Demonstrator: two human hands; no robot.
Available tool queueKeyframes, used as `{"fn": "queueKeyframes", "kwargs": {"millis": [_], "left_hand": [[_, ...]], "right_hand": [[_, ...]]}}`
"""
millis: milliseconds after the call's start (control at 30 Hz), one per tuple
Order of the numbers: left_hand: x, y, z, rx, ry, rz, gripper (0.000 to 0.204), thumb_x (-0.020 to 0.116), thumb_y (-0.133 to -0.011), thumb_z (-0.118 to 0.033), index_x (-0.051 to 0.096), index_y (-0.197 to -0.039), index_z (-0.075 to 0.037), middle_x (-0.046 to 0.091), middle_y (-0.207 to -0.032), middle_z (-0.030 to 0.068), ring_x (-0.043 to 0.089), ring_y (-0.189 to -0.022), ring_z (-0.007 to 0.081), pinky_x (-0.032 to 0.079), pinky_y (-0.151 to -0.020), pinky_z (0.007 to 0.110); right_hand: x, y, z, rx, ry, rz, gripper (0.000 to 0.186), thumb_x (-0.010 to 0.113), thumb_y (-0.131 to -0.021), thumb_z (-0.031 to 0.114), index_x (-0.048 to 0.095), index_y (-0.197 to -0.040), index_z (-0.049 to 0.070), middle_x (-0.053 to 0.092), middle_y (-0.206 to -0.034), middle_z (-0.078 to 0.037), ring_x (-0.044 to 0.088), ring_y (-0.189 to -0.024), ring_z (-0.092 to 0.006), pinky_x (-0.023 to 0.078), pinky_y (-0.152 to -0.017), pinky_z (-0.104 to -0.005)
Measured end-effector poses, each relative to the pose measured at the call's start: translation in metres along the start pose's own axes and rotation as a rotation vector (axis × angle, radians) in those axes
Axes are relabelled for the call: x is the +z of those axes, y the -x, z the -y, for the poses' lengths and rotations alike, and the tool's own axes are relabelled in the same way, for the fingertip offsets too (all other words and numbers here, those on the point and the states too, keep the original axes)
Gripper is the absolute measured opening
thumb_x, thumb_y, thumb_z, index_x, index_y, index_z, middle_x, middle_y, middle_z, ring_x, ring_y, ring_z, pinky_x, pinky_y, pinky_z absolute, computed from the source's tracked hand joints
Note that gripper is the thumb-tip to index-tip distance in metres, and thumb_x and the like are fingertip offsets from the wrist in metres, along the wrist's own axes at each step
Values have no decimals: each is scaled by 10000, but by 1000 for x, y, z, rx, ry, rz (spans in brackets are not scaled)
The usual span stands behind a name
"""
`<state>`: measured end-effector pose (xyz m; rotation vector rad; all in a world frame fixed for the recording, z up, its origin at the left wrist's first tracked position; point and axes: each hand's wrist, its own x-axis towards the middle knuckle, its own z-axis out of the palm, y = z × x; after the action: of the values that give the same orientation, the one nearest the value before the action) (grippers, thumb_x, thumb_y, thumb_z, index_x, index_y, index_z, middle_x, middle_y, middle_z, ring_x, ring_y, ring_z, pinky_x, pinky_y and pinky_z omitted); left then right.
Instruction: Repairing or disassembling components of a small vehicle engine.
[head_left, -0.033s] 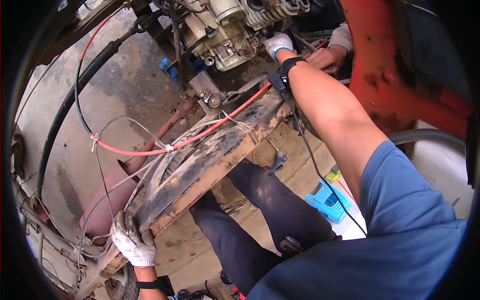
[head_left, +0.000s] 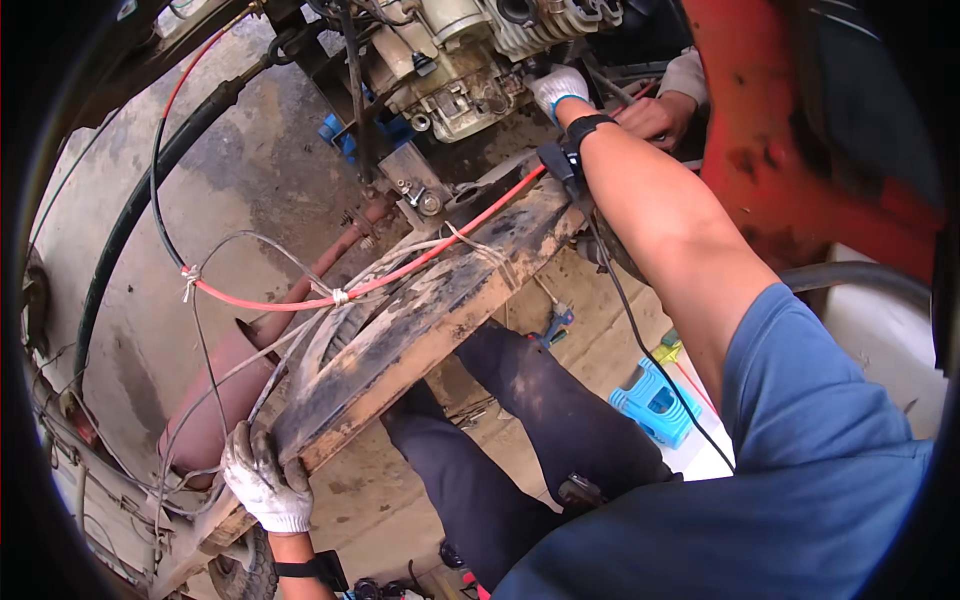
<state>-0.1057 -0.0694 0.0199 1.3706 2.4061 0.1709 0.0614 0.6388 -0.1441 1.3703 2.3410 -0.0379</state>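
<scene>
Bracing at two separate places, the person's gloved hands were set well apart on either side of the picture's middle. The left hand (head_left: 268, 485), in a white knit glove with darkly soiled fingers, lay over the lower-left part of a long, straight beam with a blackened, dirt-worn top and a tan side (head_left: 420, 345). Its fingers were half curled across the beam and its thumb stood apart from them; whether it gripped or merely rested, I cannot tell. Thin grey cables (head_left: 290, 350) ran close by its fingertips.

The right hand (head_left: 560, 90), in a white knit glove with a blue cuff, was at the lower right side of a grimy, silver-grey metal engine (head_left: 460, 95), beyond the beam's upper end. Its fingertips were hidden there, so how far they were closed, and on what, I cannot tell. The engine was thus just beside the right hand and well away from the left, while the beam slanted between the two.

Just to the right of the right hand was a co-worker's bare hand (head_left: 650, 118), near a scuffed red metal panel (head_left: 755, 150). A slim red hose (head_left: 470, 222), tied with white string, crossed above the beam. Left of the beam lay a dull pink metal cylinder (head_left: 215, 395), and below its upper end, to the right, a light-blue plastic holder (head_left: 655, 405).
</scene>
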Motion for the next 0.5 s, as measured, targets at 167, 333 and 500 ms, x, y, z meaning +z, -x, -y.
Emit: {"fn": "queueKeyframes", "kwargs": {"millis": [167,333,500], "left_hand": [[3,0,4,23,3,-52,444,492,-1013,-339,540,-1341,-44,502,-1443,254,486,-1296,480,365,-1088,600],[-10,-11,-3,9,99,-82,465,604,-942,-249,561,-1333,-1,530,-1380,280,507,-1261,480,382,-1070,599],[-106,-83,-19,58,122,-114,487,709,-814,-106,611,-1284,-26,605,-1296,195,556,-1189,435,419,-1057,538]], "right_hand": [[-3,-15,-8,-149,100,2,468,539,-950,466,762,-1082,76,711,-1194,-190,672,-1101,-377,544,-919,-471],[-10,-19,-4,-193,246,32,371,513,-962,334,759,-1091,88,703,-1205,-196,680,-1078,-384,542,-915,-485],[-1,-16,-9,-142,256,62,345,517,-955,300,768,-1037,79,726,-1149,-189,691,-1054,-373,535,-917,-467]]}}
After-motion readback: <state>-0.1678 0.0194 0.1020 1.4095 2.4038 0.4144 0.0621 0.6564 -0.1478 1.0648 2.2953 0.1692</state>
